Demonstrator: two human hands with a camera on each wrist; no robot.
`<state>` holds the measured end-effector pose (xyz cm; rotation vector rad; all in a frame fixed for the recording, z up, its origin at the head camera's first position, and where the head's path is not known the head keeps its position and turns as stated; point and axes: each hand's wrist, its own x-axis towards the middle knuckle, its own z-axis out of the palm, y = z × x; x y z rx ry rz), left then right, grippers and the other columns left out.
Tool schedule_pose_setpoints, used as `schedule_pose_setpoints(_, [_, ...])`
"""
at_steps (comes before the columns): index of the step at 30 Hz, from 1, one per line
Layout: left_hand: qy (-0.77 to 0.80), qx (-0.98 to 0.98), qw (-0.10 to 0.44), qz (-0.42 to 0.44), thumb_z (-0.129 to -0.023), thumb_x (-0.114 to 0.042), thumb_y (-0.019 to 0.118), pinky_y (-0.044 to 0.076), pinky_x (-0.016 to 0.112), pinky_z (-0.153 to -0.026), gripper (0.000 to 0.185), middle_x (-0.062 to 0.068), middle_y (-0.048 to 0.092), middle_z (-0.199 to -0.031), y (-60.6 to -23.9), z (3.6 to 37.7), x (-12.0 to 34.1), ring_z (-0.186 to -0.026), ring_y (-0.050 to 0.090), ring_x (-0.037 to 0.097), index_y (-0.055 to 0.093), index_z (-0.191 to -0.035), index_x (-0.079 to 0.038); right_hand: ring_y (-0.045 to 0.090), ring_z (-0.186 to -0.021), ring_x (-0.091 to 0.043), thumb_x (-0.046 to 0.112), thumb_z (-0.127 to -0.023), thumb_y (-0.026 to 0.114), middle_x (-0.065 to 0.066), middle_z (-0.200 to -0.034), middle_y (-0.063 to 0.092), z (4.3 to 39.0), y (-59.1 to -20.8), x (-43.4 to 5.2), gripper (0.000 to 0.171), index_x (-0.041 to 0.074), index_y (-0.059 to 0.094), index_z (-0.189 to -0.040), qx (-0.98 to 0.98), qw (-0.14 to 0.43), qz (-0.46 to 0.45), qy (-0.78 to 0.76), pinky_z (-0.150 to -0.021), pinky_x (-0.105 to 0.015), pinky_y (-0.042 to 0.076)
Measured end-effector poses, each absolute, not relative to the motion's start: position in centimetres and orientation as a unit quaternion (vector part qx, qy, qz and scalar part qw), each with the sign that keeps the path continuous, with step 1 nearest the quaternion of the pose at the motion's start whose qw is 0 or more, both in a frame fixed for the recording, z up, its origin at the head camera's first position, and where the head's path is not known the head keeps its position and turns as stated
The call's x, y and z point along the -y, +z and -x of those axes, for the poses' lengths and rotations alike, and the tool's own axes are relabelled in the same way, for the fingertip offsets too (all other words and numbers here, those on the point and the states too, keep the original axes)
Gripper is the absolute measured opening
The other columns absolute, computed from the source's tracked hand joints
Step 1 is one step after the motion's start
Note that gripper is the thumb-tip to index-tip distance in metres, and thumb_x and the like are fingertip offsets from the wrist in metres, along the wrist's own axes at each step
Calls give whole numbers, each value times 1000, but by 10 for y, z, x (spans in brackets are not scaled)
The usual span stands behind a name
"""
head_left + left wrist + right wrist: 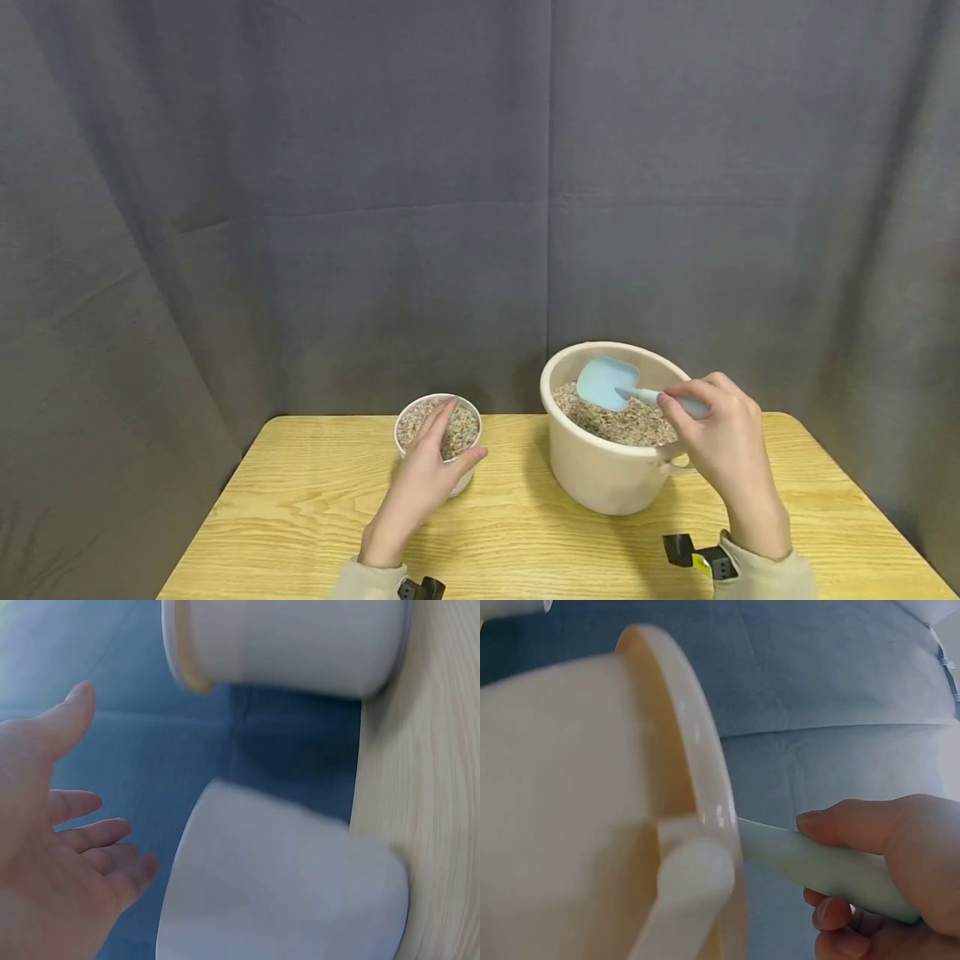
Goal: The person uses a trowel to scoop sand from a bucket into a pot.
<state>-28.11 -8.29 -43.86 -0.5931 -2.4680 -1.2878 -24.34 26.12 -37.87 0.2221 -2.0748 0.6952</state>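
Observation:
A light blue scoop (606,383) tilts over the large cream bucket (600,477), which holds pale, mixed-colour granules (622,422). My right hand (726,437) grips its handle (817,866), thumb along the top and fingers curled beneath. Left of the bucket stands a small white tub (285,877), filled near its rim with similar granules (459,432). My left hand (426,477) is at the near side of this tub, fingers extended over its top and thumb spread apart. In the left wrist view a gap shows between those fingers and the tub's wall.
Both containers stand toward the back of a light wooden table (300,500). A grey-blue curtain (405,208) hangs right behind it. The bucket has a side handle (686,892) facing my right wrist. Black wrist cameras sit on both cuffs.

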Motion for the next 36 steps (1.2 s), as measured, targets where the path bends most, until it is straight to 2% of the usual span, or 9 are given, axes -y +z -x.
schedule_pose_setpoints(4, [-468,849,110,218,-88,-45,71,29,55,-113,83,14,30,-156,-437,278,63,-141,28,35,32,-154,-12,56,-66,-21,4,-77,79,-2,-74,60,251,-378,-273,6,8,76,-80,856,432,-100,267,-57,-28,41])
schedule_pose_setpoints(8, [-477,842,87,237,-90,-45,68,37,53,-108,80,13,30,-156,-439,281,45,-135,39,37,31,-154,-13,57,-66,-24,4,-77,79,-4,-75,60,259,-375,-282,5,7,75,-79,875,403,-123,239,-58,-37,45])
schedule_pose_setpoints(11, [-490,833,69,247,-92,-43,67,42,49,-106,78,11,32,-155,-443,285,33,-130,46,35,31,-154,-13,57,-65,-24,2,-75,80,-4,-74,59,264,-373,-288,7,6,74,-76,885,384,-144,220,-57,-39,46])
schedule_pose_setpoints(18, [-532,807,37,253,-92,-39,68,42,40,-107,78,8,34,-154,-451,297,10,-137,38,26,29,-154,-11,54,-65,-22,5,-75,80,-4,-74,59,273,-361,-301,8,9,74,-74,911,334,-171,172,-55,-38,45])
schedule_pose_setpoints(23, [-560,789,18,251,-92,-39,69,43,39,-107,80,10,37,-152,-454,303,-4,-137,39,25,28,-155,-12,55,-66,-21,6,-78,77,-4,-74,59,277,-354,-315,6,9,73,-75,935,273,-178,142,-56,-41,47])
schedule_pose_setpoints(28, [-583,769,8,263,-91,-39,70,43,39,-106,81,8,41,-149,-456,307,-19,-135,41,23,28,-155,-13,58,-67,-22,7,-78,78,0,-73,59,277,-348,-329,7,11,72,-74,948,236,-181,112,-60,-47,51])
schedule_pose_setpoints(31, [-597,757,4,267,-90,-37,72,44,39,-106,84,8,43,-148,-455,307,-25,-134,42,21,26,-155,-11,57,-67,-19,9,-79,78,0,-73,61,278,-345,-333,9,11,71,-74,958,200,-179,104,-58,-43,52])
schedule_pose_setpoints(36, [-611,747,6,260,-89,-36,74,45,38,-104,90,12,45,-146,-457,307,-32,-132,45,20,22,-156,-6,53,-62,-14,14,-80,80,0,-75,64,280,-340,-332,12,9,70,-77,974,95,-179,101,-51,-30,46])
